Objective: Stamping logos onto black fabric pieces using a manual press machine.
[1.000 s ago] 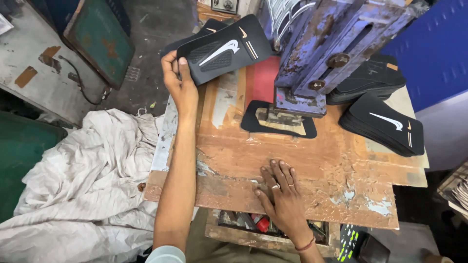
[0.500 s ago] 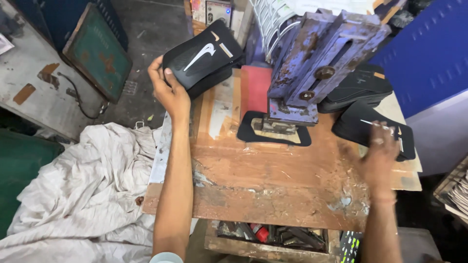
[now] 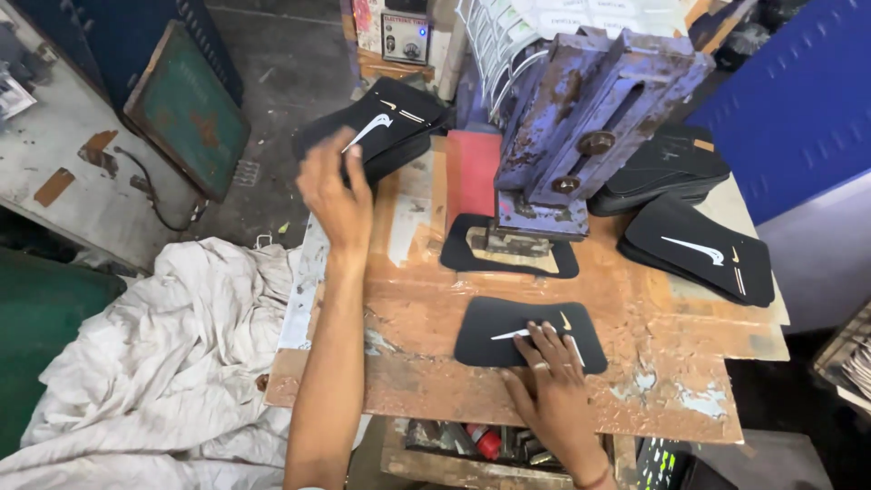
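Observation:
My right hand [image 3: 553, 390] lies flat, fingers spread, on a black curved flat piece with a white mark [image 3: 504, 336] on the near part of the worn wooden bench [image 3: 671, 363]. My left hand [image 3: 336, 195] reaches to the far left and rests its fingers on a stack of like black pieces [image 3: 399, 113] at the bench's back left corner. A purple, rusty press [image 3: 581, 118] stands at the middle back, and under it lies another black piece [image 3: 454, 254] with a metal die on it.
More stacks of black pieces [image 3: 703, 249] sit at the right of the press. A red pad [image 3: 472, 168] lies left of the press. White cloth [image 3: 154, 363] is heaped on the floor at left. A green framed screen [image 3: 186, 109] leans at the far left. A blue cabinet [image 3: 798, 82] stands right.
My right hand has come back from the right-hand stack with one black piece and laid it on the near bench. My left hand stays at the back left stack.

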